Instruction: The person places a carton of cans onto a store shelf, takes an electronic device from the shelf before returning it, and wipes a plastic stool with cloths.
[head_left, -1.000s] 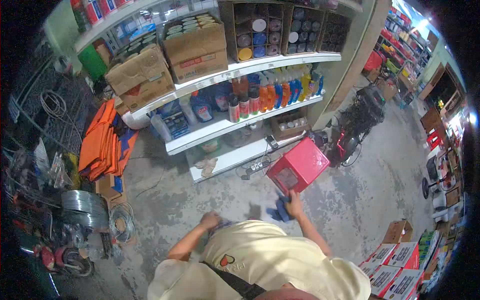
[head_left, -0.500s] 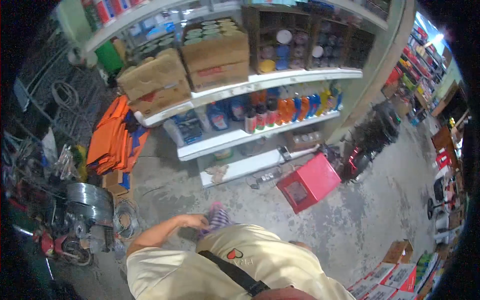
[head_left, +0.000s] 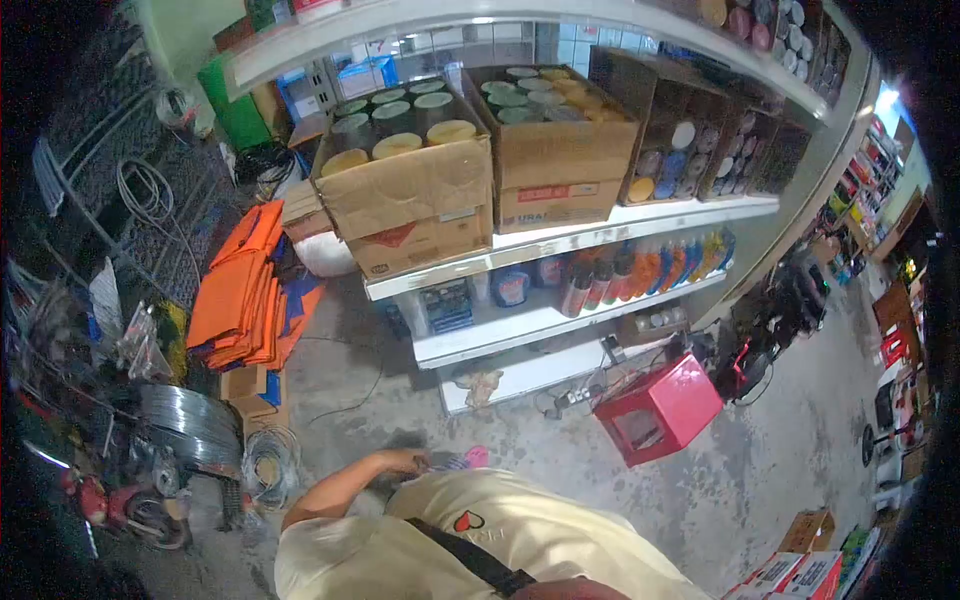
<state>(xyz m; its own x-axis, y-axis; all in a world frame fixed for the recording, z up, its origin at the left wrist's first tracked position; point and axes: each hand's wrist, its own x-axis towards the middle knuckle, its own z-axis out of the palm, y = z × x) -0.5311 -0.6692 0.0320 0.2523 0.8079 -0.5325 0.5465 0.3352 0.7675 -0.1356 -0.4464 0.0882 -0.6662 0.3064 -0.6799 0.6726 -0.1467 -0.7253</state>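
My left hand (head_left: 405,461) hangs low beside my body, just left of a bit of striped cloth (head_left: 450,464). Its fingers look bent and are too small and blurred to show whether they hold anything. My right hand is out of sight. In front of me stands a white shelf unit (head_left: 560,232). On its upper board are two open cardboard cartons, the left carton (head_left: 420,205) and the right carton (head_left: 560,185), both packed with round-lidded cans. Spray cans (head_left: 600,280) and coloured bottles fill the shelf below.
A red box-shaped stand (head_left: 675,405) sits on the concrete floor, with a motorcycle (head_left: 770,345) behind it. At left are folded orange sheets (head_left: 240,300), wire coils (head_left: 190,425) and a red motorbike (head_left: 110,500). Cartons (head_left: 800,570) are stacked at lower right.
The shelf and its cartons appear larger and nearer, shifted right in view. The red stand also lies further right and lower. My left hand stays low at my side.
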